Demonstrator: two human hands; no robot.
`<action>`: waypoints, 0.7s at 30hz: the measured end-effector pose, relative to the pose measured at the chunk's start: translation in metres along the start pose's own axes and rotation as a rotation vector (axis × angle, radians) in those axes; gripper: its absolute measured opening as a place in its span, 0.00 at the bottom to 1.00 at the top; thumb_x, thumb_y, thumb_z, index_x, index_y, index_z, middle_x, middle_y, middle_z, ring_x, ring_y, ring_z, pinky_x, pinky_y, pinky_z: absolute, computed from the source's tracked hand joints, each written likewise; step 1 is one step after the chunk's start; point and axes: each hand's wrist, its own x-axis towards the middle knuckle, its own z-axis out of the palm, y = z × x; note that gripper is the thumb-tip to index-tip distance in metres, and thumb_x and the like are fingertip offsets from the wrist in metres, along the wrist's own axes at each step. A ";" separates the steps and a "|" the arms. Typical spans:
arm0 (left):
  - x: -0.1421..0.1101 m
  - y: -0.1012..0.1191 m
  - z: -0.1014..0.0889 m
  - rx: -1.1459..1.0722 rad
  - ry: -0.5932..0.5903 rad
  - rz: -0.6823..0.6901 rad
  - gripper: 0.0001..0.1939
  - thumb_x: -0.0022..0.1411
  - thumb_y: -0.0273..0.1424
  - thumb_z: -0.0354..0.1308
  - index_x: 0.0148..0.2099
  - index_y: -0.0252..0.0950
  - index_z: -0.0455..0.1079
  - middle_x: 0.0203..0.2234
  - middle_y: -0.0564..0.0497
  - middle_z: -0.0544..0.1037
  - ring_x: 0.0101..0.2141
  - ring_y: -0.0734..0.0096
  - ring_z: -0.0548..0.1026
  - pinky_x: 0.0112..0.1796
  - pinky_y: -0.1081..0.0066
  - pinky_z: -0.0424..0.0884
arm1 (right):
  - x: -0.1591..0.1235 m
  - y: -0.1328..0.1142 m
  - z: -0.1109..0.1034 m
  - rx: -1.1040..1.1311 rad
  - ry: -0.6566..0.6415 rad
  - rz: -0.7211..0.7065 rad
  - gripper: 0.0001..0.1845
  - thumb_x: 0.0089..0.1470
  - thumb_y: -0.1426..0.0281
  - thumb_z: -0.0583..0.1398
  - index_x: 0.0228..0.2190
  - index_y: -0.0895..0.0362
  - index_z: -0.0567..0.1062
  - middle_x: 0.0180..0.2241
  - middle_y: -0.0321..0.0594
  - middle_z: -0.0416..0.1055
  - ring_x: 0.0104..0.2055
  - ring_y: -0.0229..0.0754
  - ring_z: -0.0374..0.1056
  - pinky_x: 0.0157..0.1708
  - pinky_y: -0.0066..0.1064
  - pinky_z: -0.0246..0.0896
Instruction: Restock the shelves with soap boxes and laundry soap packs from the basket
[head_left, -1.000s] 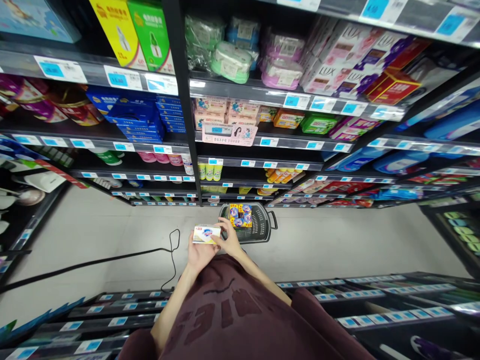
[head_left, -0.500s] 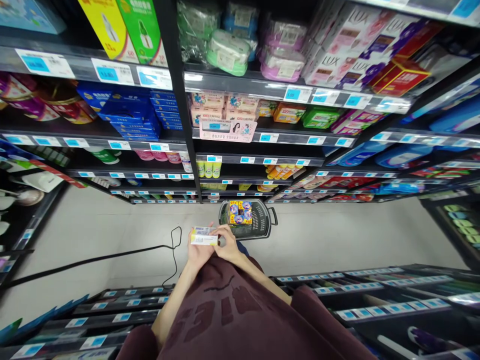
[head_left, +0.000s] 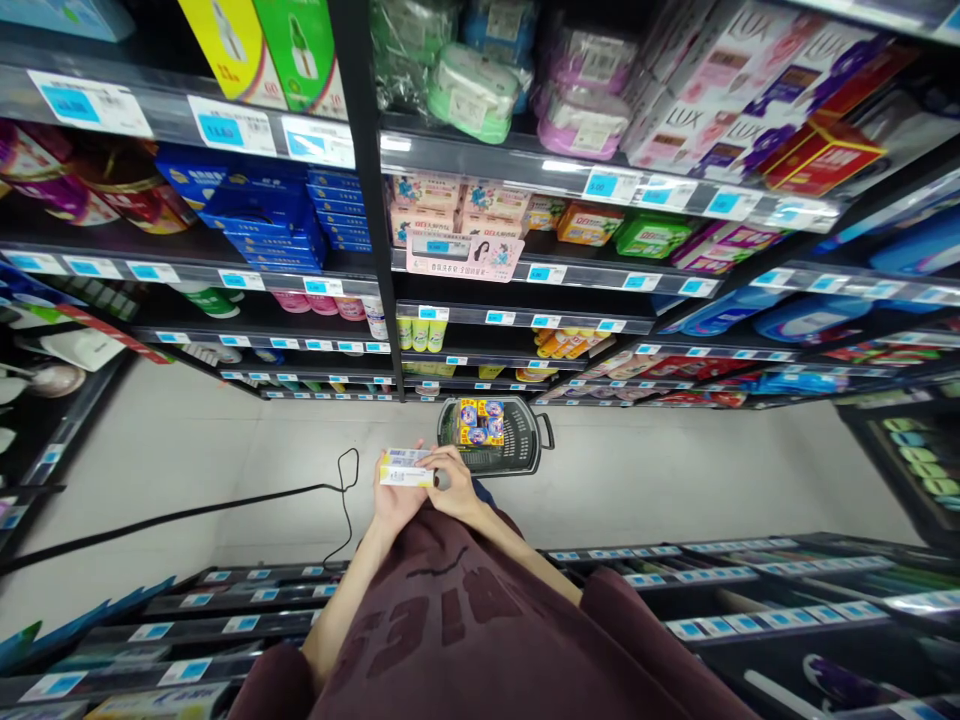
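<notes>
Both of my hands hold a small yellow and white soap box [head_left: 405,468] in front of my chest. My left hand [head_left: 396,500] cradles it from below, fingers curled round its near side. My right hand [head_left: 452,480] grips its right end with thumb and fingers. Just beyond the box, a dark shopping basket [head_left: 525,445] sits on the floor with a yellow and blue multipack [head_left: 480,421] inside it.
Tall dark shelves [head_left: 525,180] packed with soaps, boxes and bottles face me across a pale floor [head_left: 187,460]. A black cable [head_left: 225,510] snakes over the floor at left. More shelving [head_left: 750,590] stands close behind me on both sides.
The soap box has been turned from showing its front face to showing a narrower side. My hands have kept their grip and shifted slightly.
</notes>
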 end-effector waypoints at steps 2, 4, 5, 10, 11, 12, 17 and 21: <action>0.000 0.000 0.002 -0.010 0.005 0.006 0.30 0.69 0.45 0.49 0.64 0.31 0.66 0.50 0.35 0.79 0.45 0.51 0.79 0.51 0.50 0.71 | 0.001 -0.001 0.001 0.009 0.003 -0.004 0.21 0.43 0.84 0.59 0.38 0.50 0.74 0.38 0.39 0.81 0.43 0.46 0.71 0.49 0.44 0.70; 0.000 0.001 0.004 -0.014 0.012 0.009 0.30 0.69 0.45 0.49 0.64 0.31 0.67 0.49 0.35 0.80 0.44 0.52 0.79 0.49 0.51 0.72 | 0.003 -0.001 0.001 0.017 0.006 -0.011 0.21 0.43 0.84 0.60 0.38 0.50 0.74 0.38 0.39 0.81 0.43 0.46 0.72 0.49 0.44 0.70; -0.001 0.001 0.005 -0.013 0.014 0.008 0.29 0.69 0.45 0.49 0.63 0.31 0.67 0.49 0.35 0.80 0.44 0.51 0.79 0.48 0.52 0.72 | 0.003 -0.002 0.001 0.021 0.007 -0.014 0.21 0.43 0.84 0.60 0.38 0.50 0.74 0.39 0.39 0.81 0.43 0.46 0.72 0.49 0.44 0.70; -0.001 0.001 0.004 -0.012 0.010 0.002 0.29 0.69 0.45 0.48 0.64 0.34 0.66 0.50 0.36 0.79 0.46 0.50 0.79 0.49 0.50 0.72 | 0.003 -0.001 0.002 0.022 0.004 -0.008 0.20 0.44 0.83 0.60 0.38 0.50 0.74 0.38 0.39 0.80 0.43 0.46 0.72 0.49 0.43 0.71; -0.001 0.001 0.002 -0.014 0.007 0.002 0.29 0.69 0.46 0.48 0.65 0.34 0.66 0.50 0.36 0.79 0.46 0.49 0.79 0.49 0.49 0.72 | 0.002 -0.001 0.002 0.019 0.001 -0.005 0.20 0.44 0.83 0.60 0.38 0.51 0.74 0.38 0.39 0.80 0.43 0.46 0.72 0.49 0.44 0.71; -0.001 0.001 0.001 -0.016 0.004 0.002 0.29 0.69 0.46 0.49 0.65 0.34 0.66 0.51 0.36 0.79 0.46 0.49 0.79 0.49 0.49 0.72 | 0.002 0.000 0.002 0.018 -0.001 -0.005 0.20 0.44 0.83 0.60 0.37 0.51 0.74 0.38 0.40 0.80 0.43 0.46 0.72 0.49 0.44 0.71; -0.001 0.002 -0.002 -0.022 -0.013 0.005 0.31 0.69 0.47 0.48 0.66 0.34 0.64 0.52 0.36 0.78 0.50 0.48 0.77 0.51 0.50 0.71 | 0.000 0.000 0.003 0.029 -0.006 0.003 0.19 0.44 0.83 0.61 0.36 0.51 0.74 0.37 0.40 0.80 0.43 0.46 0.72 0.48 0.43 0.71; -0.004 0.001 0.000 0.002 -0.038 0.024 0.32 0.70 0.49 0.48 0.68 0.35 0.61 0.54 0.36 0.77 0.53 0.49 0.76 0.51 0.53 0.70 | 0.001 -0.002 0.002 0.057 0.024 0.103 0.20 0.43 0.81 0.61 0.38 0.51 0.74 0.39 0.40 0.79 0.44 0.46 0.72 0.49 0.42 0.70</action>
